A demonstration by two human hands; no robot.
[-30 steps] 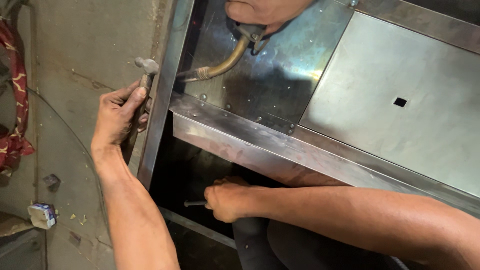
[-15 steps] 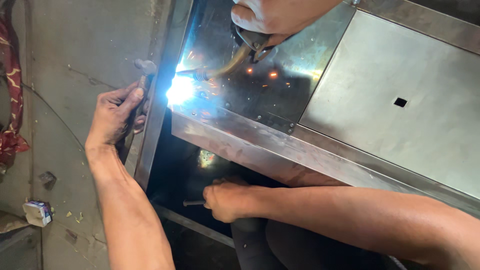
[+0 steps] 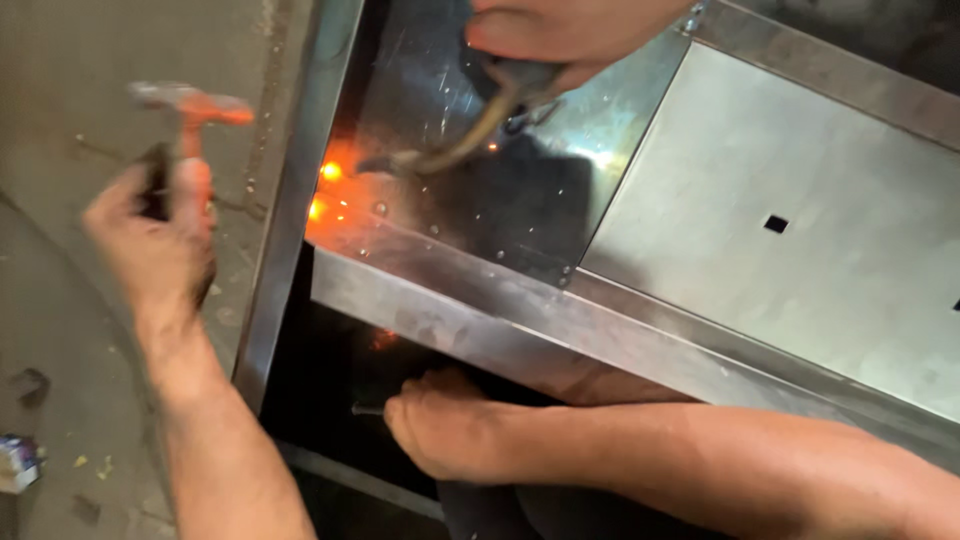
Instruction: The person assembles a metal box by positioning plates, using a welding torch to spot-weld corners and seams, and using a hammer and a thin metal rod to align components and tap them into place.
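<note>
Left hand (image 3: 155, 240) clenched on raised hammer (image 3: 190, 105); right hand (image 3: 445, 430) grips rod (image 3: 368, 409) under frame (image 3: 480, 300). Glowing weld (image 3: 330, 172) could burn, blurred swing may miss.

Floor: grey, stained concrete floor (image 3: 70, 330) on the left, with cracks and dark marks.
Litter: small crumpled blue-and-white scrap (image 3: 18, 462) lying near left.
Light: dim overall; an orange glow tints nearby surfaces.

A small crumpled wrapper (image 3: 18, 463) lies on the stained concrete floor (image 3: 60, 330) at lower left.
</note>
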